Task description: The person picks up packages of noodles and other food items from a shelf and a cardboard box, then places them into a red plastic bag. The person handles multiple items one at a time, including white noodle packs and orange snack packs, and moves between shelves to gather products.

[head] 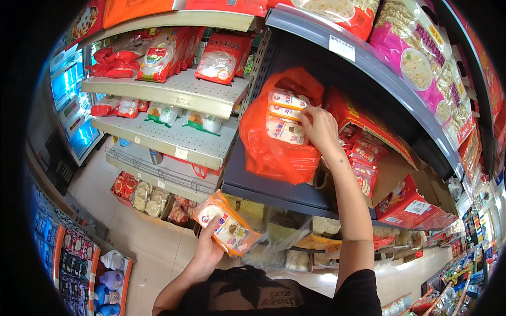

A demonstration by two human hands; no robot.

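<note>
My left hand (209, 247) holds an orange-edged clear packet of dried noodles (229, 229) low in front of my body, the thumb lying across its face. Ahead and to the right, an orange-red plastic carrier bag (263, 158) sits with its mouth open on a dark metal shelf (253, 179). Several matching noodle packets (285, 132) are stacked inside the bag. My right hand (321, 128) reaches into the bag's mouth, fingers pinched at the right edge of one packet; the fingertips are partly hidden.
Right of the bag stands an open red cardboard box (407, 203) with small red packets (365, 152). A shelf with a rounded grey edge (367, 63) overhangs the bag. Cream metal shelves (166, 89) hold bagged goods at left. Below are boxes of dried noodles (152, 199). Detergent bottles (112, 278) stand lower left.
</note>
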